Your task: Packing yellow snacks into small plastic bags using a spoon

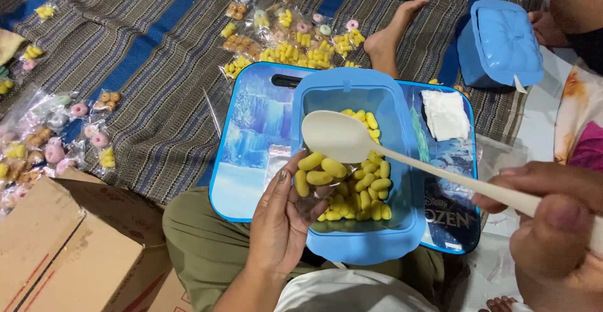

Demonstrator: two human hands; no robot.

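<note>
Cream plastic spoon [342, 137] gripped in right hand [553, 218]; left hand [286, 215] fingers pinching clear crinkly bag [314, 183] of smooth yellow oval snacks [361, 186] over blue tub [402, 230].

Small clear bags of yellow and pink snacks [295, 45] lie on the striped woven mat [157, 98]. A brown cardboard box [69, 236] sits nearby, and a blue plastic lid [502, 42].

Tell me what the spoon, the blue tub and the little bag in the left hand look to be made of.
Spoon: likely plastic, cream, smooth with a matte sheen; moulded in one piece, held by the right hand.
Blue tub: plastic by its look, glossy, with rounded moulded rim.
Small bag in the left hand: thin clear film, probably plastic; the yellow snacks show through it.
</note>
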